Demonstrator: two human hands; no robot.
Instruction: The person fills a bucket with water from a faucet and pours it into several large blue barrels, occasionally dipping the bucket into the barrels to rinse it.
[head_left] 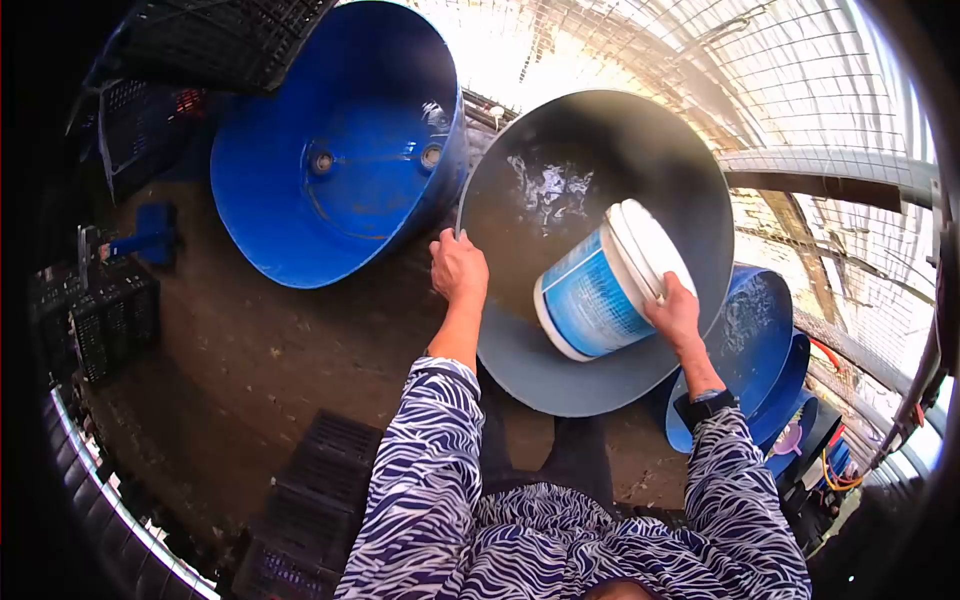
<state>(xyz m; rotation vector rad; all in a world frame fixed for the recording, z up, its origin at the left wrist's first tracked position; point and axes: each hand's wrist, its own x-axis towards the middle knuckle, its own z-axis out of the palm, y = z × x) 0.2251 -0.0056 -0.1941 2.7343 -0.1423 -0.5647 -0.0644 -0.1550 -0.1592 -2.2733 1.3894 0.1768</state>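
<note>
A large grey tub (590,390) stands in front of me with murky water (505,260) in it. My left hand (460,268) is closed over the tub's left rim. In my right hand (676,310) is the rim of a white plastic bucket (597,293) with a blue printed label. The bucket is tilted inside the tub, its mouth toward the upper right. Its contents are hidden from this angle. A dark band sits on my right wrist.
To the left, a big blue barrel (350,190) leans with two round fittings in its bottom. Black crates (310,500) lie on the dirt floor (240,330). More blue tubs (745,330) stand at right, by a wire mesh wall (800,90).
</note>
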